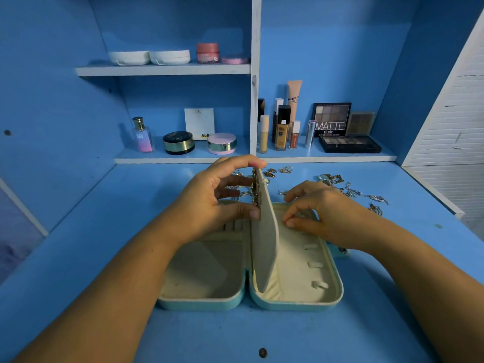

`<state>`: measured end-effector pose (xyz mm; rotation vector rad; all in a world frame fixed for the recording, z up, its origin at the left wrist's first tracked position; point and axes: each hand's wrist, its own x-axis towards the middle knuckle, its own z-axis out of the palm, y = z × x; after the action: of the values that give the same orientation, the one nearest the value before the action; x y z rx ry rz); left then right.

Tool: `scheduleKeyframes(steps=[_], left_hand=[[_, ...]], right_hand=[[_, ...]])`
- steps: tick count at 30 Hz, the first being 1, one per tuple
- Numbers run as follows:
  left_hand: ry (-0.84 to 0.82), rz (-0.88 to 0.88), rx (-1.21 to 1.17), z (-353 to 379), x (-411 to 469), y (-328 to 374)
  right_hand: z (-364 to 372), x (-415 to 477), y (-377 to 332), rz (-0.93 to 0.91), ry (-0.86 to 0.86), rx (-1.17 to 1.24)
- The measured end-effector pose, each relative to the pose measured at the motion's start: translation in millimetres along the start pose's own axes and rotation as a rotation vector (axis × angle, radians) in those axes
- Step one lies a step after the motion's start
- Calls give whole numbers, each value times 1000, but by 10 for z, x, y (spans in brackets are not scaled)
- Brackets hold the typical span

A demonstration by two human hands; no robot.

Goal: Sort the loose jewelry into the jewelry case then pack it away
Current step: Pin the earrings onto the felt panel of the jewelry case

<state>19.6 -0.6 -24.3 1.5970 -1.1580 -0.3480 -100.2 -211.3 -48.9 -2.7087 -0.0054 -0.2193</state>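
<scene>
The left hand (218, 203) is gripping the upright flap (267, 231) of the jewelry case (204, 305), half-hiding earrings (255, 191) pinned there. The right hand (327, 217) is curling over the case's right half, and I cannot tell whether it holds anything. Loose jewelry (353, 191) is lying just beyond it.

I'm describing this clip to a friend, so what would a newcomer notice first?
An open mint jewelry case sits mid-desk, the left hand holding its cream divider panel upright. The right hand reaches into the case's right half. Loose jewelry glints on the blue desk behind it.
</scene>
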Motion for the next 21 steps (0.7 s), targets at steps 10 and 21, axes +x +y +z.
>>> scheduleKeyframes(steps=[10,21], left_hand=[[-5,-23,-27,-4,-4,18],[4,-40,-48,0,2,17]], right_hand=[[-53,-30,-47,29,-55,-72],[-19,-59,-192,26,-35,-266]])
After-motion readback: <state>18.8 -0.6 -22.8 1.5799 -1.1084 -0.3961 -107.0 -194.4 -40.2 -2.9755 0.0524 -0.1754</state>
